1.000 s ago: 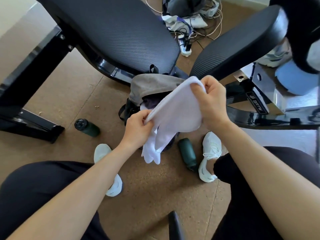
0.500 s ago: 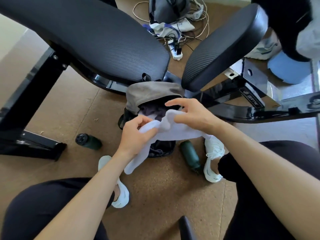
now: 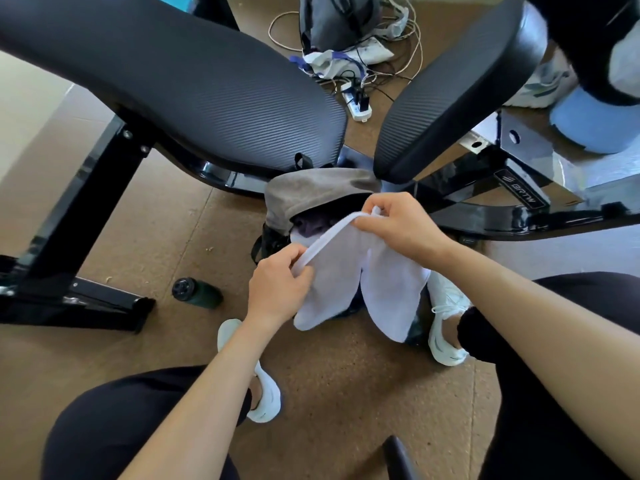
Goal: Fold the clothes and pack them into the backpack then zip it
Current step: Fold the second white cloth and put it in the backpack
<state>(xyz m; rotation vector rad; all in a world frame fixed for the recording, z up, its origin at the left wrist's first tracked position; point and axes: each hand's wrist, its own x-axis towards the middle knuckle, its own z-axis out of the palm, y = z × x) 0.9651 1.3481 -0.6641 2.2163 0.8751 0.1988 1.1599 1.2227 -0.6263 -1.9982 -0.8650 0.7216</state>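
Cork flooring filled the frame; mid-frame, both hands, left hand (image 3: 277,289) and right hand (image 3: 401,226), pinched the white shorts (image 3: 384,282) at their waistband over the open backpack (image 3: 311,192). Light, limp cloth, I judged, best held there.

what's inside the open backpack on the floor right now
In the open backpack, dark purple fabric shows at the mouth. The white shorts, pinched by the left hand and right hand, cover the rest, so what lies deeper cannot be seen.

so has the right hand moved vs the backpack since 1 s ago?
Yes. The right hand dropped toward the backpack opening, pinching the white garment there.
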